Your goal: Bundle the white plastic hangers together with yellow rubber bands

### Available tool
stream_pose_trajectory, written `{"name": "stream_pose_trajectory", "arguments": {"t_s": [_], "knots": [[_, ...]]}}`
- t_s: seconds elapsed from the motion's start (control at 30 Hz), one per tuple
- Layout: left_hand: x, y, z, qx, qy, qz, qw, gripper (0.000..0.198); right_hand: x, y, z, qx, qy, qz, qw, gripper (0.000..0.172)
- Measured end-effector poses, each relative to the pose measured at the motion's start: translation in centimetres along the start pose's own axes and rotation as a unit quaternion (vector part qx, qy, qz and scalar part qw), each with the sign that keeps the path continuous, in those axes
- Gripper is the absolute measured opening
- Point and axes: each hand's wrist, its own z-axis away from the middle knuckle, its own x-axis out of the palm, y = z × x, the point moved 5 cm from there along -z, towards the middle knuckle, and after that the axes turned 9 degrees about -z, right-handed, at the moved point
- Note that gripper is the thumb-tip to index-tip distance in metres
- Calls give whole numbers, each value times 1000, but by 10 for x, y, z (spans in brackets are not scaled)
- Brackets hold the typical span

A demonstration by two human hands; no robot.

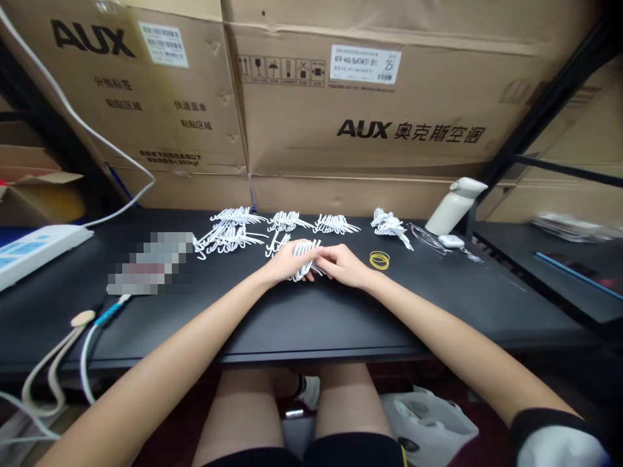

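My left hand (286, 261) is closed round a bundle of white wire hooks (305, 256), held low over the middle of the black table (292, 324). Against the right end of that bundle, my right hand (343, 264) has its thumb and fingers pinched together. Part of the bundle is hidden by the fingers. Just behind my left hand lies a small group of similar hooks (276, 243). Yellow rubber bands (379, 260) lie to the right of my right hand.
More hook piles (335, 224) line the back, before cardboard boxes (370, 149). A white bottle (452, 206) and small white case (451, 241) stand right. At left are a blurred-out phone-like object (156, 263), its cable (85, 357) and a power strip (43, 250).
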Motion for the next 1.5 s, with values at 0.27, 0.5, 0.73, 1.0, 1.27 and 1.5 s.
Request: {"name": "stream_pose_trajectory", "arguments": {"t_s": [0.27, 0.5, 0.73, 1.0, 1.27, 1.5], "knots": [[0, -1, -2, -13, -37, -12, 999, 39, -12, 4, 0, -29, 119, -51, 991, 24], [7, 2, 7, -28, -132, -29, 990, 37, -37, 31, -1, -2, 317, -119, 941, 16], [12, 6, 13, -19, -153, -6, 988, 34, -10, 49, -46, 58, 126, 9, 990, 20], [12, 7, 15, -26, -156, -13, 987, 34, 0, 50, -73, 80, 42, 106, 990, 11], [13, 4, 13, -18, -156, -7, 988, 33, 3, 50, -71, 39, 3, 68, 997, 22], [13, 12, 17, -13, -166, -14, 986, 37, -6, 61, -68, 103, 43, -9, 994, 15]]}}
